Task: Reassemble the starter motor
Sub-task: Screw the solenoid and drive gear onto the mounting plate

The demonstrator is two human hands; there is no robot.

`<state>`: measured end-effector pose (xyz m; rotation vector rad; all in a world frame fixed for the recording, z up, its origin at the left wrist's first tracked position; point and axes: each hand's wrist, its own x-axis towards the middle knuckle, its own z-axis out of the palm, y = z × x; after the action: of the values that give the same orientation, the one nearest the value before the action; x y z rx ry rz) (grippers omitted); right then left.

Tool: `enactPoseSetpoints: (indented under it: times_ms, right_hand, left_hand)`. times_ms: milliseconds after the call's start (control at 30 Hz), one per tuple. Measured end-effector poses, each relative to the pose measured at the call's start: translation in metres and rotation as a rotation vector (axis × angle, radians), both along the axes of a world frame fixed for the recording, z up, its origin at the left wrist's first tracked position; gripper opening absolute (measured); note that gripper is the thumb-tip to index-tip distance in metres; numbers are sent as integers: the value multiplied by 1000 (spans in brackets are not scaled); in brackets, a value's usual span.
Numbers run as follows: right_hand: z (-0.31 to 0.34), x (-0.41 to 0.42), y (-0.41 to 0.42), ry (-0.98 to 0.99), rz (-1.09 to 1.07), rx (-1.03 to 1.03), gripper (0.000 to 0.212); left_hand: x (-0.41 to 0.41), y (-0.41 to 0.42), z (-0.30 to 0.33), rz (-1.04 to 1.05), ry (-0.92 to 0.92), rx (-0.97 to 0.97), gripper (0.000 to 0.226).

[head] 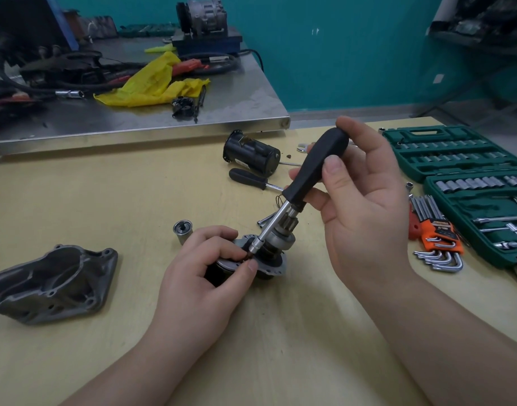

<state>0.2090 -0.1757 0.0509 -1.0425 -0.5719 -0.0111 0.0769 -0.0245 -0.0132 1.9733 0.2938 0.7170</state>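
Two bare forearms came in from the bottom edge, nearest the camera, over one pale wooden table (75, 200). The left hand (204, 276) had its fingers curled round the starter motor assembly (269, 259), which stood on the table at the centre, and its fingertips pinched a small dark part at the tip of the tool. The right hand (365, 212) gripped the black handle of one socket driver (307, 183), thumb and fingers wrapped round it; the driver leaned down to the left, with its socket end on the flange of the assembly.

To the left lay one grey cast housing (52, 282), open side up, well apart from the assembly. One small silver cap (182, 230) stood just beside the left hand. Behind the assembly lay one black cylindrical motor body (251, 152) on its side, and near it one black-handled screwdriver (248, 178).

On the right were two open green socket cases (453, 153), one behind the other, both with rows of sockets. Beside the nearer case lay one set of hex keys in an orange holder (439, 241).

A second, steel-topped table (236, 92) stood behind, bearing one yellow plastic bag (154, 83), a tangle of black cables, and one grey motor unit (203, 16) on a blue stand.
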Motion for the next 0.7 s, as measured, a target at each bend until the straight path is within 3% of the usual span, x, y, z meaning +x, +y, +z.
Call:
enactPoseSetpoints:
  times_ms: [267,500,700]
  right_hand:
    - [3,1,2,6,-144,-31,34]
    - [2,2,-2,11,2,-17,38]
    - [6,3,-3,20,-112,-66,34]
  left_hand:
    - [2,1,-2,-10,-15,14,17]
    - [1,1,-3,-11,-13,5,17]
    - [0,1,-3,-27,-6,12,14]
